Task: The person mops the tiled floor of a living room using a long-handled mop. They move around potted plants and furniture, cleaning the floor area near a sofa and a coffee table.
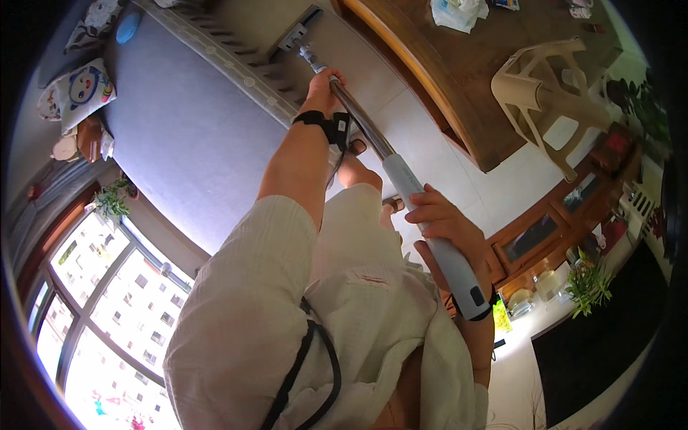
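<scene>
My left hand [325, 86] grips the metal pole [365, 123] of a flat mop low down, near its joint. Around the mop's grey handle [430, 231] near the top end is my right hand [451, 228], its fingers curled over it. The pole slants away from me across the view. Its flat mop head [294, 36] lies on the tiled floor between the fringed edge of a grey sofa cover and a wooden table. The underside of the mop head is hidden.
The cloth-covered sofa [193, 123] runs along the left. On the right stand a wooden table [451, 80], a beige plastic chair [537, 102] and a wooden cabinet [537, 231]. My sandalled foot [395, 204] is on the floor tiles.
</scene>
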Tool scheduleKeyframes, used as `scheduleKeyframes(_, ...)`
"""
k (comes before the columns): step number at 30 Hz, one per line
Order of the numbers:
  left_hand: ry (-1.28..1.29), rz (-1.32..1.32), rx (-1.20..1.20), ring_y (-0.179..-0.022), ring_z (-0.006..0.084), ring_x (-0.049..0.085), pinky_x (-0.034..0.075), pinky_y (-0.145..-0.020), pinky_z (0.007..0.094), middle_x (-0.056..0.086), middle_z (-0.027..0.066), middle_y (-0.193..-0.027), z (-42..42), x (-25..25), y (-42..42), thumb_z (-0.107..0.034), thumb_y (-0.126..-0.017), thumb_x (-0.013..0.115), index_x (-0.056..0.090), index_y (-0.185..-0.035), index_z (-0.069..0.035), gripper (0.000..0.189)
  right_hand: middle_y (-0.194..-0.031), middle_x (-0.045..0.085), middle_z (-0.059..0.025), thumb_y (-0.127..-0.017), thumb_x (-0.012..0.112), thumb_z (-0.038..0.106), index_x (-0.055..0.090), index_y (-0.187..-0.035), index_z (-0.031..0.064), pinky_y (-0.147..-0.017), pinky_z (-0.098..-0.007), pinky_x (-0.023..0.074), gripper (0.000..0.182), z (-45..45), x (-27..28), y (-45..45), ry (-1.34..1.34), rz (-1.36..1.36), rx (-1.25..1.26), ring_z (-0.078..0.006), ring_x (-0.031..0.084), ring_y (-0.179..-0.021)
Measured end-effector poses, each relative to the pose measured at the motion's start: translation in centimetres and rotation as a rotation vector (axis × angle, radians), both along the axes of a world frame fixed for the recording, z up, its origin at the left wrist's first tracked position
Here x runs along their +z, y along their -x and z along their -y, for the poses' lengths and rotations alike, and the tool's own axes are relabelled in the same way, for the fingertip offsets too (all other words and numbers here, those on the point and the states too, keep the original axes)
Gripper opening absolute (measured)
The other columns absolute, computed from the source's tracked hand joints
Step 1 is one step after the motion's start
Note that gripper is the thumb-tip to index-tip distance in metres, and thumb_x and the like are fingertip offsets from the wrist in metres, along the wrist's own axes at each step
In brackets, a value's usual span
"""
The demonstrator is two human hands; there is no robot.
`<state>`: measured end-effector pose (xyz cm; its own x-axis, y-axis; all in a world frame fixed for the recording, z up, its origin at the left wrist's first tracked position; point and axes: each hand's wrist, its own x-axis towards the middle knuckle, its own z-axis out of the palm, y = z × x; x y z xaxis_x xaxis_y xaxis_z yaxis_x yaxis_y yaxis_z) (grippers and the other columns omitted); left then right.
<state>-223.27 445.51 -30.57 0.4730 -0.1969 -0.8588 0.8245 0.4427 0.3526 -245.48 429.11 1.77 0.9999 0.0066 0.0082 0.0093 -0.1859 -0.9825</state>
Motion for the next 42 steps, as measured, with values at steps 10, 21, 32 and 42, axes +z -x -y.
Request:
scheduleKeyframes(10, -0.131, -0.124, -0.287, -0.063, 0.0220, 0.063, 0.057, -0.055, 0.0307, 0.058, 0.0153, -0.076, 4.5, -1.0, 2.9, -0.004, -0.083, 0.053, 0.046, -0.092, 0.007, 0.016, -0.094, 0.065, -0.0156, -0.075, 0.066, -0.004, 0.052, -0.085, 0.0027, -0.100, -0.0543, 0.0400, 0.019, 2.4, -1.4, 8.7, -0.012, -0.069, -0.270, -0.0334, 0.060, -0.105)
scheduleKeyframes(21, -0.263, -0.121, -0.520, -0.067, 0.0252, 0.066, 0.060, -0.056, 0.0362, 0.061, 0.0161, -0.079, 7.3, -1.6, 13.3, -0.005, -0.083, 0.056, 0.046, -0.102, 0.006, 0.024, -0.095, 0.062, -0.0118, -0.076, 0.074, 0.006, 0.050, -0.087, 0.0065, -0.096, -0.0482, 0.0443, 0.026, 1.7, -1.1, 21.1, 0.051, -0.157, -0.418, -0.0316, 0.058, -0.108)
scheduleKeyframes(32, -0.203, -0.124, -1.027, -0.064, 0.0319, 0.066, 0.058, -0.046, 0.0425, 0.060, 0.0195, -0.086, 12.6, -2.6, 34.6, -0.019, -0.079, 0.066, 0.043, -0.102, 0.011, 0.044, -0.100, 0.052, -0.0097, -0.078, 0.067, 0.000, 0.043, -0.101, 0.0073, -0.096, -0.0480, 0.0398, 0.034, 1.6, 7.4, 39.1, 0.184, -0.404, -0.666, -0.0290, 0.052, -0.107)
scheduleKeyframes(42, -0.069, -0.225, -0.746, -0.063, 0.0279, 0.066, 0.060, -0.055, 0.0392, 0.057, 0.0130, -0.082, 12.9, 6.2, 37.5, -0.012, -0.081, 0.060, 0.046, -0.097, 0.005, 0.028, -0.071, 0.057, -0.0032, -0.074, 0.075, 0.014, 0.050, -0.073, 0.0120, -0.089, -0.0553, 0.0490, 0.026, 3.2, 11.3, 41.7, 0.223, -0.229, -0.543, -0.0256, 0.060, -0.081)
